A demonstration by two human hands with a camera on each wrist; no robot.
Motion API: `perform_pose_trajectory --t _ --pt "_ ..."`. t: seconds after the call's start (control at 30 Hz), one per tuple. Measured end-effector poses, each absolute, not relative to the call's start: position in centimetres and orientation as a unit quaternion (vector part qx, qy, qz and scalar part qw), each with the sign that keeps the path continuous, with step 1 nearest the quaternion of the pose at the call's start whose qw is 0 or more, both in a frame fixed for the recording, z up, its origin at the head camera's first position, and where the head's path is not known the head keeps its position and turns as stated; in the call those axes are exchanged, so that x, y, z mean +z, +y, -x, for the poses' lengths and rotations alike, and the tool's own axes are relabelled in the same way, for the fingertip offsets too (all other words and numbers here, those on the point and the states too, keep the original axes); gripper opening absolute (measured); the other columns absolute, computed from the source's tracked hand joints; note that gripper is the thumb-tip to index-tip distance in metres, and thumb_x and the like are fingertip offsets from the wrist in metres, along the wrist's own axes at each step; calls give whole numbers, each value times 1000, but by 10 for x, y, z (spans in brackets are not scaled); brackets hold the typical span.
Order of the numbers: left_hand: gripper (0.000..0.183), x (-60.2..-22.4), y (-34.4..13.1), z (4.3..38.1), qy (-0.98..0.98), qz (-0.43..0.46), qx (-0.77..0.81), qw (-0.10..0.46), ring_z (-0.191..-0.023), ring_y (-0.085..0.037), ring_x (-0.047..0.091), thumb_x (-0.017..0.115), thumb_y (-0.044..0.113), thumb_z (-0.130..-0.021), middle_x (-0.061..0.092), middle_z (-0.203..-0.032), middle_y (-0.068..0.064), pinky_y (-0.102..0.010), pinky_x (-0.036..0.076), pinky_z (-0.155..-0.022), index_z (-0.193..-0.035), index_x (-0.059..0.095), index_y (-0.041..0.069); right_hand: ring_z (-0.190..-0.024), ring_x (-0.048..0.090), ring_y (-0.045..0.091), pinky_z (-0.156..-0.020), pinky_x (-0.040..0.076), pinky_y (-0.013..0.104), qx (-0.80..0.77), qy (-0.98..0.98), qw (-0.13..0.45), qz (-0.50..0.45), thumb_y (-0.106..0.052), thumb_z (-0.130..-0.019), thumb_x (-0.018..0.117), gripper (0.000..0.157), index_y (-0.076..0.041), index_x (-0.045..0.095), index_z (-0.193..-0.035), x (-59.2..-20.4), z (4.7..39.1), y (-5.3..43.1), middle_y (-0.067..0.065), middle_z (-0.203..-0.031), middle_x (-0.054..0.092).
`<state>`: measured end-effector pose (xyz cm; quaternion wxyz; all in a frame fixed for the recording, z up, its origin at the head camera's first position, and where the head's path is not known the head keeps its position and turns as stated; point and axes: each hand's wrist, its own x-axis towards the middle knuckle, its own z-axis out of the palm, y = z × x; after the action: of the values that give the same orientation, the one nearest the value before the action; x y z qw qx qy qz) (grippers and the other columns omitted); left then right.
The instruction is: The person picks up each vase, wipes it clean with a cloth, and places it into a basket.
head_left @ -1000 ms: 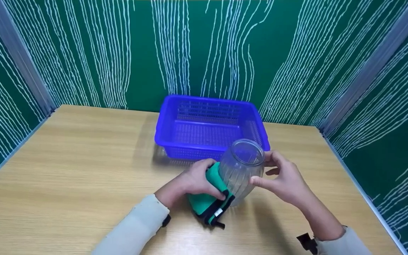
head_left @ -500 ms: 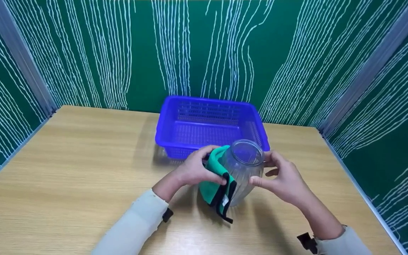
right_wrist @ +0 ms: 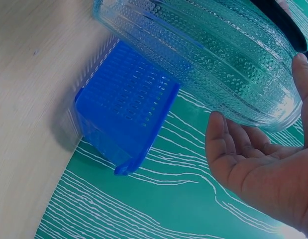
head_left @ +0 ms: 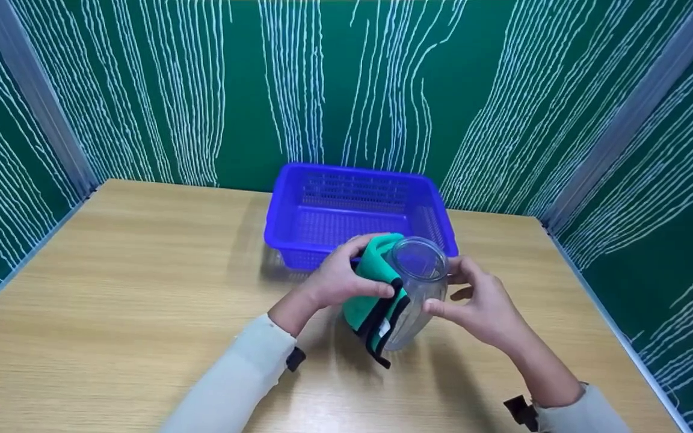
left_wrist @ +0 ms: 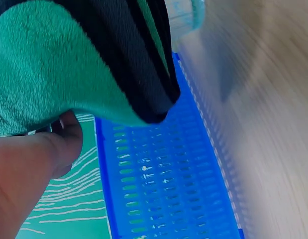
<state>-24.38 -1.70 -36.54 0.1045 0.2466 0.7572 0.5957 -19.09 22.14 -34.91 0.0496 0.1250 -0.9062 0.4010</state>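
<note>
A clear glass jar (head_left: pixel 421 300) with a ribbed, dotted wall leans slightly in front of the basket, its round mouth upward. My right hand (head_left: pixel 482 300) grips its right side near the top, thumb in front and fingers behind; the right wrist view shows the textured glass (right_wrist: pixel 218 59) between them. With my left hand (head_left: pixel 343 279) I hold a green cloth (head_left: pixel 376 258) with black edging against the jar's left side. The thumb lies over the cloth's front, and the other fingers are mostly hidden behind it. Close up in the left wrist view, the cloth (left_wrist: pixel 49 64) looks fluffy.
A blue-purple perforated plastic basket (head_left: pixel 274 231) stands just behind the jar on the wooden table (head_left: pixel 142 288). Green walls (head_left: pixel 241 90) with white wavy lines enclose the table at the back and sides.
My left hand has slid the cloth up along the jar's left side, from low on the wall to near the rim. The right hand and jar have stayed in place.
</note>
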Motion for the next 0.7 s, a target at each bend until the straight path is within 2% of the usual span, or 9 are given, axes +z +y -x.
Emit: perform_pose_trajectory --t 0.17,0.43,0.7 --pt "77 -373 -11 248 750 -248 606 92 -110 -13 44 76 48 -58 45 -120 18 -44 38 -88 -122 33 51 -95 52 16 -78 46 35 397 -908 48 -122 -48 -61 72 68 -13 47 -114 -348 191 221 -1 -104 57" --pt "75 -379 -9 248 738 -253 613 122 -109 -13 45 75 45 -61 45 -120 16 -43 39 -86 -123 31 50 -97 50 17 -81 45 40 399 -908 43 -119 -47 -62 72 69 -13 46 -115 -348 190 221 0 -107 56" --pt "79 -356 -17 230 748 -252 596 147 -109 -14 44 77 32 -63 46 -120 12 -41 36 -91 -126 32 37 -97 51 14 -78 45 34 394 -909 49 -129 -46 -63 72 68 -14 46 -117 -350 190 222 -2 -107 56"
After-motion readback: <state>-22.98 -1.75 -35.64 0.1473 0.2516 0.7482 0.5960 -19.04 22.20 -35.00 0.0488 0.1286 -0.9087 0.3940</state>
